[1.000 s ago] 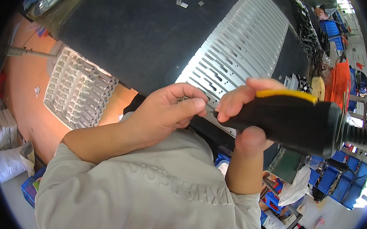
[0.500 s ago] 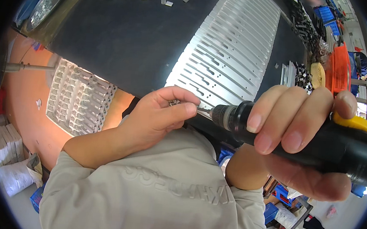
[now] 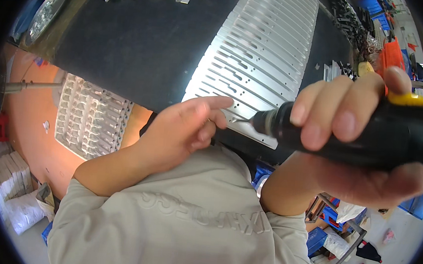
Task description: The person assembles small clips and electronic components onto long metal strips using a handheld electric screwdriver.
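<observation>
Orange surface [image 3: 29,105] fills nine o'clock; black tabletop [image 3: 128,51] spans eleven. Near centre, the left hand [image 3: 184,125] half-curls, its grip hidden, cannot tell. Slotted silver metalwork [image 3: 264,61] lies toward one. At three, the right hand [image 3: 335,109] grips a black power screwdriver [image 3: 380,128], bit [image 3: 243,120] pointing nine.

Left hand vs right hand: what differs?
The right hand wraps a black power screwdriver; the left hand curls loosely near the bit, contents unclear. The right hand looks larger in view, the left hand smaller. Both are bare.
</observation>
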The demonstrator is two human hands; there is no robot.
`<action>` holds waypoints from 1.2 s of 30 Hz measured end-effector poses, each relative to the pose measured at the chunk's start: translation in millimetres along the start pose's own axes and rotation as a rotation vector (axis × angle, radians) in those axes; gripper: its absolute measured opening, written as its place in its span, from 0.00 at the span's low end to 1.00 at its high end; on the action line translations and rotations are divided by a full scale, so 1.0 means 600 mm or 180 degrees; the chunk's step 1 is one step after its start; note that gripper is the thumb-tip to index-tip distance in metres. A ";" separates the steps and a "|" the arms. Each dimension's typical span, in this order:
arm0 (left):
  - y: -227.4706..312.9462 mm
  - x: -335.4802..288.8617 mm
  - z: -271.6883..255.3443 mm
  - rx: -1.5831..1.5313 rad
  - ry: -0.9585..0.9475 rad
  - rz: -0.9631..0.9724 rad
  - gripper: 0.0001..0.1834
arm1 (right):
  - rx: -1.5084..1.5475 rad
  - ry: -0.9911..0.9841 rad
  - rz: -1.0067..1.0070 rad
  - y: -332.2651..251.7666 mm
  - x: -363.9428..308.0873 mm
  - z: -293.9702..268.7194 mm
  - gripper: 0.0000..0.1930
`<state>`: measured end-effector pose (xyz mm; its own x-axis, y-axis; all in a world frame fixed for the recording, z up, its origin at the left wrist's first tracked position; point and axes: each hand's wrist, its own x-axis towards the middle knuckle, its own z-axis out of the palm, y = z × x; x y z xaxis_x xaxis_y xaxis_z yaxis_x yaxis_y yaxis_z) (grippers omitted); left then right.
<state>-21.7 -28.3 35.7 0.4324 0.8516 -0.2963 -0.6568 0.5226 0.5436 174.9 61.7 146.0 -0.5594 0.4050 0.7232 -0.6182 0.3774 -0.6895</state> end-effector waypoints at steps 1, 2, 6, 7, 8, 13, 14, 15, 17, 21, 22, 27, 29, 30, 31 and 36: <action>0.013 0.005 0.002 0.0098 0.0165 -0.0027 0.24 | -0.0267 0.0631 0.0382 -0.009 0.010 0.022 0.45; 0.020 0.007 0.001 0.0093 0.0166 -0.0030 0.24 | -0.0533 0.1259 0.0765 -0.009 0.018 0.038 0.46; 0.031 0.004 0.000 -0.0280 0.0478 0.0230 0.22 | -0.1637 0.1452 0.1170 0.032 -0.038 0.019 0.38; 0.030 0.004 0.003 -0.0188 0.0505 0.0174 0.21 | -0.1871 0.1340 0.1139 0.041 -0.044 0.014 0.36; 0.030 0.005 0.005 -0.0095 0.0531 0.0116 0.21 | -0.1858 0.1338 0.1142 0.046 -0.048 0.012 0.36; 0.025 0.005 0.002 -0.0163 0.0554 0.0096 0.17 | -0.2211 0.1377 0.1229 0.069 -0.048 0.012 0.32; 0.024 0.006 0.000 -0.0154 0.0548 0.0124 0.15 | -0.2202 0.1460 0.1190 0.073 -0.047 0.014 0.32; 0.023 0.006 -0.004 -0.0159 0.0549 0.0126 0.15 | -0.2201 0.1455 0.1193 0.077 -0.047 0.017 0.32; 0.021 0.007 -0.013 -0.0186 0.0297 0.0154 0.15 | -0.1630 0.1668 0.1095 0.085 -0.045 0.024 0.32; 0.019 0.009 -0.013 -0.0166 0.0372 0.0072 0.14 | -0.1358 0.1810 0.1161 0.087 -0.035 0.049 0.35; 0.018 0.010 -0.013 -0.0145 0.0346 0.0087 0.13 | -0.1219 0.1833 0.1245 0.085 -0.035 0.050 0.36; 0.020 0.015 -0.015 -0.0152 0.0276 0.0160 0.13 | -0.1063 0.1922 0.1413 0.083 -0.031 0.050 0.38; 0.018 0.016 -0.017 -0.0180 0.0271 0.0109 0.13 | -0.1034 0.1778 0.1348 0.086 -0.035 0.039 0.38; 0.017 0.016 -0.017 -0.0180 0.0268 0.0121 0.13 | -0.1036 0.1767 0.1342 0.090 -0.039 0.035 0.38; 0.017 0.015 -0.016 -0.0177 0.0223 0.0125 0.12 | -0.1113 0.1759 0.1283 0.094 -0.043 0.030 0.37; 0.015 0.011 -0.007 0.0107 0.0311 0.0131 0.12 | -0.1274 0.1649 0.1214 0.102 -0.052 0.019 0.36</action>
<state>-27.2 -17.6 35.2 0.3421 0.8730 -0.3475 -0.6510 0.4869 0.5823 148.3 62.5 81.9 -0.3023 0.8703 0.3889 -0.1309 0.3662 -0.9213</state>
